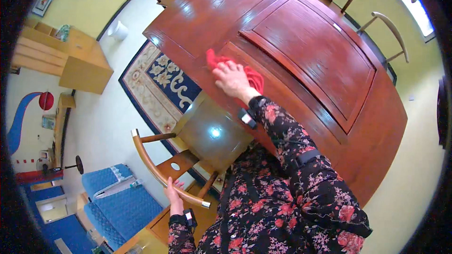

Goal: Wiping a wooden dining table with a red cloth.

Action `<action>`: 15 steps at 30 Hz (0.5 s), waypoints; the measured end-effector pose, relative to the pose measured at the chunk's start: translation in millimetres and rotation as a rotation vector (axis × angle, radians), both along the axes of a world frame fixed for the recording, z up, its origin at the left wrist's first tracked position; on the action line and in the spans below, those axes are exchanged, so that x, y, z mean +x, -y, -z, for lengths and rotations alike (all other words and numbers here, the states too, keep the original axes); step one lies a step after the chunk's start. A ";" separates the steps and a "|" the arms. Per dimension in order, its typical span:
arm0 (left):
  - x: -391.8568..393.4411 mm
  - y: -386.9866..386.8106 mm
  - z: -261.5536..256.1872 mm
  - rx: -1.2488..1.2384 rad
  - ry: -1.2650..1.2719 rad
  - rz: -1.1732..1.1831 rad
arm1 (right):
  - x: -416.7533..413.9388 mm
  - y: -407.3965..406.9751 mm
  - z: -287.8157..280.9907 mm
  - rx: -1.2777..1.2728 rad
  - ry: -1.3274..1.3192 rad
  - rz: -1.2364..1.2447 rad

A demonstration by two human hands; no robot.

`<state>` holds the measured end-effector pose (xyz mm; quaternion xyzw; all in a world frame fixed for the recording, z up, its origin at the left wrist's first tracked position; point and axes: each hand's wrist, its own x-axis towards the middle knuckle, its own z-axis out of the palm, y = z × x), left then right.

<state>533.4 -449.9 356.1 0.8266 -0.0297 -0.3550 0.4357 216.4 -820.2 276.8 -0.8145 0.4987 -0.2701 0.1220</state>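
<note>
My right hand (233,78) presses a red cloth (253,77) onto the wooden tabletop, near the table's edge. The cloth bunches around and beneath the fingers, and part of it sticks out past them. The reddish-brown table (310,49) has a raised panel with a grooved border and shiny reflections. My left hand (173,191) grips the curved wooden top rail of a chair (155,169), whose seat stands close against the table's near side. Both forearms wear floral sleeves, with a dark device strapped at each wrist.
A patterned rug (155,88) lies under the chair. More chairs (385,35) stand along the table's far side. A white bucket (118,31) is on the floor near a wooden desk (84,56). A blue-covered sofa (123,208) stands at lower left.
</note>
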 end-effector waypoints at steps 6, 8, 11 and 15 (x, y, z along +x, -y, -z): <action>16.3 2.6 -8.5 -0.022 0.013 -0.038 | -11.9 -109.4 -17.2 -0.063 0.060 -0.239; 19.5 1.7 -8.3 -0.043 -0.001 -0.043 | -44.0 -150.3 -16.3 -0.028 -0.010 -0.230; 22.7 2.6 -11.4 -0.059 -0.007 -0.058 | -83.7 -200.2 -22.3 0.056 -0.013 -0.166; 44.4 -11.7 -11.0 0.028 0.021 -0.111 | -85.6 -221.3 -22.5 0.115 -0.059 -0.103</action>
